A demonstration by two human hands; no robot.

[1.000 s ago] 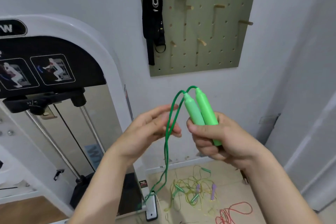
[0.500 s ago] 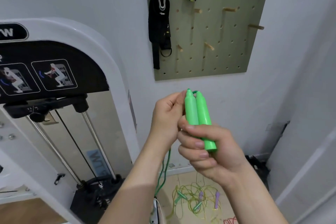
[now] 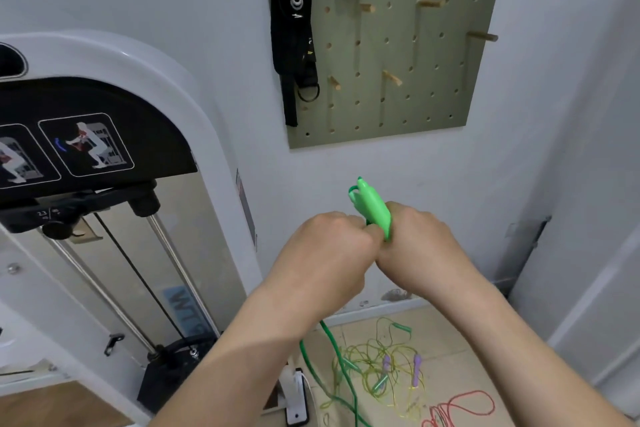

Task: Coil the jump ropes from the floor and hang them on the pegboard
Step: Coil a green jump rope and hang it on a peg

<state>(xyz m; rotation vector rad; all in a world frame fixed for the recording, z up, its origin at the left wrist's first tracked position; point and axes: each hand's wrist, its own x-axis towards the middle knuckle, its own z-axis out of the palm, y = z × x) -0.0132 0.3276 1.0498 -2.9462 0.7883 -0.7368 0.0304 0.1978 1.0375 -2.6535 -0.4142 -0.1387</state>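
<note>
The 2 green jump rope handles (image 3: 372, 208) stand side by side, tips tilted up and to the left, in front of the wall below the pegboard (image 3: 433, 87). Your right grip (image 3: 422, 253) is closed around their lower ends. Your left grip (image 3: 332, 250) is curled into a fist touching that same end, apparently pinching the green cord (image 3: 332, 350), though the back of the hand hides the contact. The cord drops from under that fist to the floor (image 3: 450, 333) in long loose runs, so I judge coiling of this rope as barely begun.

Left to do: a yellow-green tangle with purple handles (image 3: 384, 364) and a red rope (image 3: 464, 406) lie on the floor, uncoiled. Several wooden pegs (image 3: 483, 35) are free. A black strap (image 3: 294, 45) hangs at the board's left. What hangs along the top edge is cut off, so nothing can be counted as done.
</note>
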